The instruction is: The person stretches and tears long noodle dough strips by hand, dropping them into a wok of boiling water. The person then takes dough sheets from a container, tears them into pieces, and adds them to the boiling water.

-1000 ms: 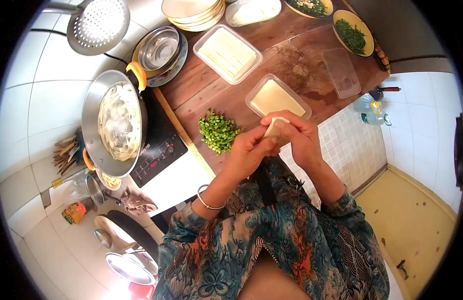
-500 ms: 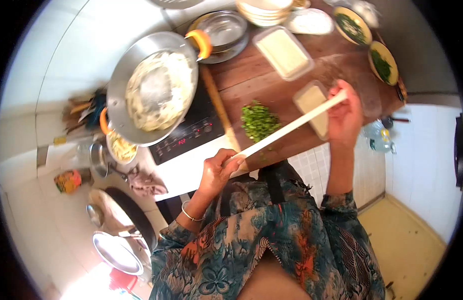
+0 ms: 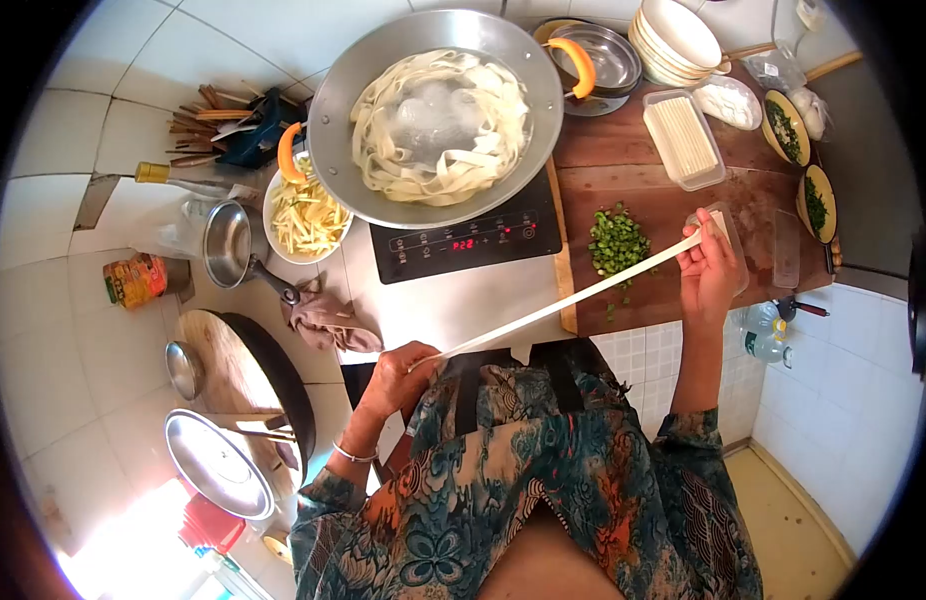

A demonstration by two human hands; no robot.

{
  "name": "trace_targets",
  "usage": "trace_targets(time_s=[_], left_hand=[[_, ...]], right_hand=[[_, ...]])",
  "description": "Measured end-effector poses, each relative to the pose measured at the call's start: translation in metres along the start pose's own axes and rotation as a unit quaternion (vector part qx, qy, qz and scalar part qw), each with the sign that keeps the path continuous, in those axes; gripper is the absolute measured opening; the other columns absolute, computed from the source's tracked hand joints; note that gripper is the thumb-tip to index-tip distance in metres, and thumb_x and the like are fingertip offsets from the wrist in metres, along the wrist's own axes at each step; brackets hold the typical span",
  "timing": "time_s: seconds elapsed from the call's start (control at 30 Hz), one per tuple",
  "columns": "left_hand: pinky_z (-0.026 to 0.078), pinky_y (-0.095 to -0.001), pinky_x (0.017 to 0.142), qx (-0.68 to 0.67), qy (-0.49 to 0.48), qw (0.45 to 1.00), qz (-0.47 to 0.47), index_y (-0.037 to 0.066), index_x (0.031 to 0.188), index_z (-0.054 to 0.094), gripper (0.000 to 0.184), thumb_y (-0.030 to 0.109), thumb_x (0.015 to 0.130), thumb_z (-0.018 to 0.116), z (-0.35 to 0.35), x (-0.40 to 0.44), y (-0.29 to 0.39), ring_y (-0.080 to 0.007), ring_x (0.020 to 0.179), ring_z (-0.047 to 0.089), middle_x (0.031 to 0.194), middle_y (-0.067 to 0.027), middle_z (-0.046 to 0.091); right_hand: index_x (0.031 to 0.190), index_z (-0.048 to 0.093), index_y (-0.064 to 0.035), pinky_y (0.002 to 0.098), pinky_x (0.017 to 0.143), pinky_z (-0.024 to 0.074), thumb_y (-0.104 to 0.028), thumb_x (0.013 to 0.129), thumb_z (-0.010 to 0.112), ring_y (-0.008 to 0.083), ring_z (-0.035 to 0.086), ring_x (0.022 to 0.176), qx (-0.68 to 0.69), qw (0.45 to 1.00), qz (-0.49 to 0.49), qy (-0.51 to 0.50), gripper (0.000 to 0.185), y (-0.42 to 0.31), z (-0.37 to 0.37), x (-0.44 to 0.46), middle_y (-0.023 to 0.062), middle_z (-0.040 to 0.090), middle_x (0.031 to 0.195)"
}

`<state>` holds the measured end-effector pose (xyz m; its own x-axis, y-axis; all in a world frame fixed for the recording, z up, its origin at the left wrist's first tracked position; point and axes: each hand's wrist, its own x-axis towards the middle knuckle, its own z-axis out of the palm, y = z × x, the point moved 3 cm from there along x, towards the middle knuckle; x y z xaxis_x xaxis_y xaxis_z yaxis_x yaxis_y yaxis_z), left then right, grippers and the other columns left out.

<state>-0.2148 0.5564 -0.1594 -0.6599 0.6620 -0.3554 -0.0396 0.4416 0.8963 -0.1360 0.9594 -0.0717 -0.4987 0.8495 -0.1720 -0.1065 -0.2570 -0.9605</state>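
A pale noodle dough strip (image 3: 573, 298) stretches taut and slanted between my two hands, in front of my body. My left hand (image 3: 395, 378) pinches its lower end near my waist. The upper end is in the closed fingers of my right hand (image 3: 711, 270), over the right side of the wooden board. Partly behind that hand is a plastic tray (image 3: 733, 262). Chopped green vegetable (image 3: 619, 242) lies in a heap on the board, beyond the strip. Wide noodles (image 3: 383, 160) sit in water in a large steel wok (image 3: 335, 105) with orange handles.
Under the wok is a lit induction cooker (image 3: 423, 262). On the board (image 3: 608, 180) stands a tray of dough strips (image 3: 681, 138). A bowl of pale shreds (image 3: 308, 225), a saucepan (image 3: 230, 245) and a brown cloth (image 3: 328, 318) lie left. Bowls (image 3: 678, 40) are stacked at the back.
My hands have moved farther apart, the left one leftward and down, and the dough strip between them is longer and thinner. The camera view has shifted and turned.
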Motion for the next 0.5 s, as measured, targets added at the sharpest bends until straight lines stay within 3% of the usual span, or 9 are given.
trace_targets(time_s=[0.13, 0.23, 0.3, 0.4, 0.43, 0.5], left_hand=[[0.046, -0.0256, 0.060, 0.018, -0.023, 0.994, -0.102, 0.000, 0.083, 0.063, 0.021, 0.020, 0.081, 0.063, -0.016, -0.013, -0.030, -0.0133, 0.065, 0.055, 0.070, -0.0056, 0.060], [0.045, -0.0250, 0.059, 0.013, -0.008, 0.998, -0.061, 0.001, 0.084, 0.062, 0.017, 0.018, 0.083, 0.062, -0.019, -0.037, -0.056, -0.0122, 0.064, 0.054, 0.068, -0.0040, 0.058], [0.042, -0.0233, 0.057, -0.117, 0.038, 0.989, -0.087, 0.001, 0.091, 0.062, 0.013, 0.012, 0.084, 0.060, -0.008, -0.060, -0.075, -0.0083, 0.063, 0.050, 0.069, -0.0013, 0.056], [0.039, -0.0232, 0.053, -0.171, 0.111, 0.972, -0.120, -0.001, 0.088, 0.061, 0.016, 0.015, 0.086, 0.061, 0.011, -0.100, -0.062, -0.0056, 0.062, 0.047, 0.066, 0.0011, 0.053], [0.037, -0.0225, 0.051, -0.193, 0.131, 0.963, -0.138, -0.001, 0.088, 0.061, 0.016, 0.015, 0.086, 0.061, 0.017, -0.117, -0.055, -0.0048, 0.059, 0.045, 0.063, 0.0019, 0.051], [0.038, -0.0191, 0.046, -0.148, 0.220, 0.958, -0.113, -0.001, 0.091, 0.061, 0.018, 0.017, 0.088, 0.060, 0.038, -0.155, -0.090, -0.0045, 0.052, 0.045, 0.062, 0.0029, 0.053]], right_hand=[[0.113, 0.056, 0.0012, 0.0248, 0.066, 0.0465, -0.014, 0.090, 0.053, 0.0118, 0.058, 0.082, -0.003, 1.000, 0.020, 0.011, 0.028, 0.015, 0.004, -0.020, 0.0058, 0.061, 0.093], [0.113, 0.054, 0.0006, 0.0254, 0.065, 0.0460, -0.017, 0.090, 0.053, 0.0133, 0.058, 0.082, -0.010, 0.998, 0.053, -0.043, 0.029, 0.025, 0.013, -0.037, 0.0079, 0.061, 0.093], [0.113, 0.054, -0.0022, 0.0267, 0.064, 0.0464, -0.020, 0.091, 0.052, 0.0176, 0.059, 0.082, -0.028, 0.990, 0.086, -0.112, 0.029, 0.034, 0.026, -0.052, 0.0093, 0.062, 0.092], [0.111, 0.055, -0.0032, 0.0261, 0.065, 0.0456, -0.021, 0.090, 0.053, 0.0192, 0.059, 0.082, 0.031, 0.971, 0.118, -0.207, 0.027, 0.050, 0.028, -0.056, 0.0097, 0.061, 0.093], [0.111, 0.056, -0.0029, 0.0245, 0.062, 0.0434, -0.020, 0.090, 0.053, 0.0174, 0.057, 0.075, 0.032, 0.973, 0.134, -0.183, 0.027, 0.056, 0.034, -0.059, 0.0082, 0.061, 0.088], [0.109, 0.057, -0.0024, 0.0229, 0.059, 0.0400, -0.019, 0.091, 0.052, 0.0142, 0.053, 0.070, 0.033, 0.939, 0.150, -0.307, 0.025, 0.089, 0.038, -0.075, 0.0057, 0.058, 0.081]])
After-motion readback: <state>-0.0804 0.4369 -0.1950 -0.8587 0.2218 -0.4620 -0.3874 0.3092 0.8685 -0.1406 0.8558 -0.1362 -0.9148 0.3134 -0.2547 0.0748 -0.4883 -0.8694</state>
